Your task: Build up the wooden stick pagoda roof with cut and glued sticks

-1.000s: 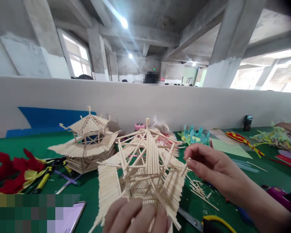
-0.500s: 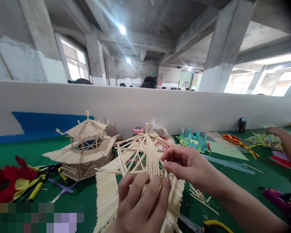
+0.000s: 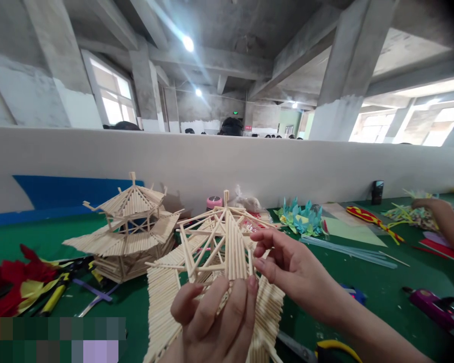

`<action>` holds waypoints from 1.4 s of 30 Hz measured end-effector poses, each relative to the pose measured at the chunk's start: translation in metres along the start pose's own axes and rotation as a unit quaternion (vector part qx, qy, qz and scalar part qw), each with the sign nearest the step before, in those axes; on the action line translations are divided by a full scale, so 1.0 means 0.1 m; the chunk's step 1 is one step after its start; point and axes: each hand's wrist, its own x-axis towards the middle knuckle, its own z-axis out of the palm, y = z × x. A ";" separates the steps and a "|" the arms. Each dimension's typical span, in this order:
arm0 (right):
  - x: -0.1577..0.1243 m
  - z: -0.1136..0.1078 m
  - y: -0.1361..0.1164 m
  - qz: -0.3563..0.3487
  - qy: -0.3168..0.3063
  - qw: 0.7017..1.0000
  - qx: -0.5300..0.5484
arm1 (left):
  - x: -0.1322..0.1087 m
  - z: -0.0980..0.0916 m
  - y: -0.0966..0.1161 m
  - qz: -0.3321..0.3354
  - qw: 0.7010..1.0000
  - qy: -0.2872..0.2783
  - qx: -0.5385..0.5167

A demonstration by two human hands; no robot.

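A half-built pagoda roof of thin wooden sticks [image 3: 215, 257] stands tilted on the green table in front of me. My left hand [image 3: 215, 322] grips its near lower edge, fingers curled round the sticks. My right hand [image 3: 287, 267] is at the roof's right side, thumb and fingers pinched together against the upper panel; whether a small stick is between them I cannot make out.
A finished stick pagoda [image 3: 128, 227] stands to the left. Red and yellow paper shapes [image 3: 11, 287] and yellow-handled pliers [image 3: 60, 292] lie far left. Teal paper flowers [image 3: 298, 217], loose sticks [image 3: 355, 249], a purple glue gun [image 3: 435, 307] and another person's hand [image 3: 439, 217] are on the right. A white partition [image 3: 249, 161] runs behind.
My right hand carried a short stick leftward to the roof's upper panel. My left hand rose from the bottom edge and gripped higher on the roof. The view shifted slightly.
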 end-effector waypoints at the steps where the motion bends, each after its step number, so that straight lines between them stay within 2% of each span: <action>1: 0.00 0.00 0.00 0.001 0.000 1.000 -0.003 | -0.01 0.00 0.00 -0.004 1.000 0.004 0.002; 6: 0.00 0.00 -0.02 -0.007 -0.005 1.000 -0.024 | -0.01 0.00 0.03 -0.021 1.000 0.004 0.007; 10: 0.02 0.01 -0.04 -0.009 -0.012 0.999 -0.036 | 0.02 -0.06 0.07 -0.055 0.995 -0.083 -0.007; 12: 0.04 0.01 -0.05 -0.009 -0.015 0.999 -0.038 | 0.04 -0.08 0.08 -0.064 0.993 -0.100 -0.016; 21: 0.16 0.01 -0.13 0.039 -0.050 0.997 0.032 | 0.02 -0.06 0.05 -0.070 0.994 -0.075 -0.034; 29: 0.20 -0.01 -0.12 0.061 -0.067 0.992 0.085 | 0.07 -0.05 0.03 -0.155 0.986 -0.057 -0.025; 39: 0.19 -0.01 -0.15 0.066 -0.063 0.992 0.089 | 0.08 -0.01 -0.01 -0.130 0.990 -0.034 -0.034; 42: 0.19 -0.01 -0.14 0.063 -0.066 0.992 0.090 | 0.04 -0.03 -0.02 -0.119 0.992 -0.043 -0.029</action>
